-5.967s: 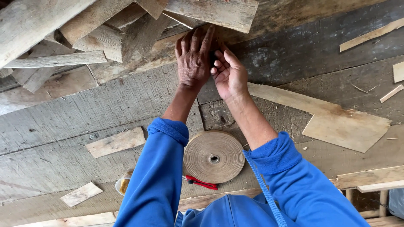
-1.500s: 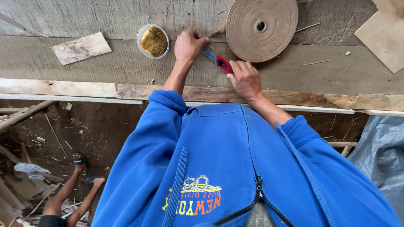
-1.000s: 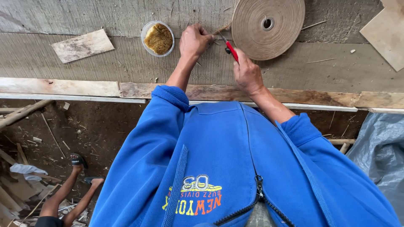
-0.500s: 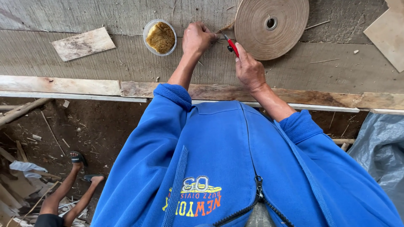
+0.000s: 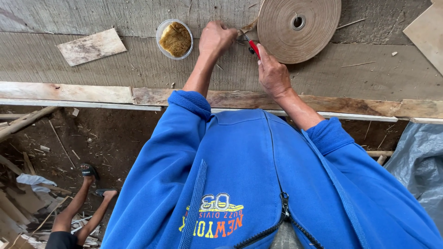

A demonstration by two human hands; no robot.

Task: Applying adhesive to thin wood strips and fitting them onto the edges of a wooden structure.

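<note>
Cutting a strip off the roll at the bench's far edge.
Left hand (image 5: 217, 38) pinches the thin, floppy strip end (image 5: 249, 26); right hand (image 5: 272, 74) grips the red-handled cutter (image 5: 252, 46) beside the tape roll (image 5: 299, 27); hold the strip near the cut.

Round clear tub (image 5: 175, 38) (brown contents) on the bench; no labels, signs or screens.

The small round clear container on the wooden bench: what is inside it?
The clear container holds a yellow-brown, rough-surfaced mass that fills most of it. What lies under that mass cannot be seen. The left hand is beside the container, not in it.
</note>
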